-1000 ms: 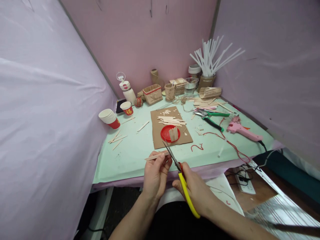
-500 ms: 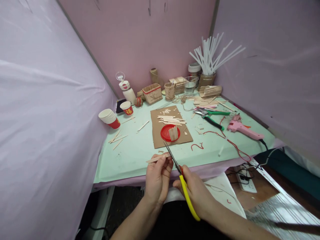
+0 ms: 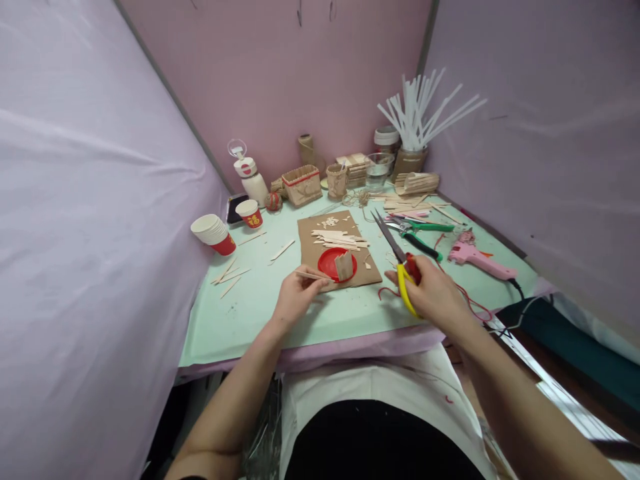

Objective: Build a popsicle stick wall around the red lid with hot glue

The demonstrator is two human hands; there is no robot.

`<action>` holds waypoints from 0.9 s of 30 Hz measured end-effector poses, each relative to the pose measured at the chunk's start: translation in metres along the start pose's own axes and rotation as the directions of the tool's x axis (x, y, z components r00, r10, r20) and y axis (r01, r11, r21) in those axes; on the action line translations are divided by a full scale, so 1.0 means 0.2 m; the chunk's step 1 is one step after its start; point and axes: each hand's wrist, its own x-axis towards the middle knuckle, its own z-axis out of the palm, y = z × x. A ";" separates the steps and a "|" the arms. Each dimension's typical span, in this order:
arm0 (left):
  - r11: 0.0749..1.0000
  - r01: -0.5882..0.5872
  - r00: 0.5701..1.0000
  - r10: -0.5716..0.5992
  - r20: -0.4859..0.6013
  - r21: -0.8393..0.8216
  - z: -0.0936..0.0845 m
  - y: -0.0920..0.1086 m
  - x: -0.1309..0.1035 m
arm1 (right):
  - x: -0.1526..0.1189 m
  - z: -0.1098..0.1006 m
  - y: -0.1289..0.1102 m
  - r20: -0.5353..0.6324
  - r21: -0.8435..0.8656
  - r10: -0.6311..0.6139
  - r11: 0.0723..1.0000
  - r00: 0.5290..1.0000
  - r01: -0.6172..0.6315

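Observation:
My left hand [image 3: 299, 292] pinches a flat wooden craft stick [image 3: 311, 275] just left of a red round lid [image 3: 327, 265]. On that lid stands a small panel of joined sticks [image 3: 344, 266]. The lid rests on a brown cardboard sheet [image 3: 310, 250], along with a pile of cut sticks [image 3: 340, 240] and small wood chips [image 3: 330, 221]. To the right, my right hand [image 3: 425, 283] grips scissors [image 3: 391, 239] with yellow and red handles. Their blades point up and away, slightly parted at the tips, over the table.
Green-handled pruners [image 3: 423, 243] and a pink glue gun [image 3: 480, 260] lie on the right, near red cord [image 3: 473, 300]. Paper cups [image 3: 214, 233] are at the left. A stick basket [image 3: 303, 185], a bowl of water [image 3: 378, 173] and white glue sticks [image 3: 420, 110] line the back.
Both hands have moved forward from the table's front edge and apart. The stick went left beside the red lid, while the scissors swung right, away from the stick.

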 end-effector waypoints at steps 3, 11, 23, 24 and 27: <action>0.944 -0.092 0.992 0.061 0.106 0.316 -0.02 -0.04 0.11 | 0.16 0.00 0.06 -0.091 -0.119 0.003 0.993 0.996 -0.014; 0.850 -0.211 0.974 0.141 0.177 0.483 0.01 -0.08 0.15 | 0.28 0.08 0.08 -0.098 -0.157 -0.029 0.988 0.995 0.014; 0.672 -0.346 0.935 0.184 0.304 0.655 0.05 -0.06 0.19 | 0.34 0.12 0.02 0.013 -0.355 -0.018 0.934 1.000 0.022; 0.663 -0.354 0.931 0.187 0.312 0.659 0.05 -0.06 0.19 | 0.34 0.12 0.02 0.017 -0.360 -0.022 0.933 1.000 0.026; 0.654 -0.393 0.915 0.210 0.344 0.647 0.05 -0.06 0.20 | 0.33 0.14 0.03 0.027 -0.372 -0.042 0.927 0.999 0.049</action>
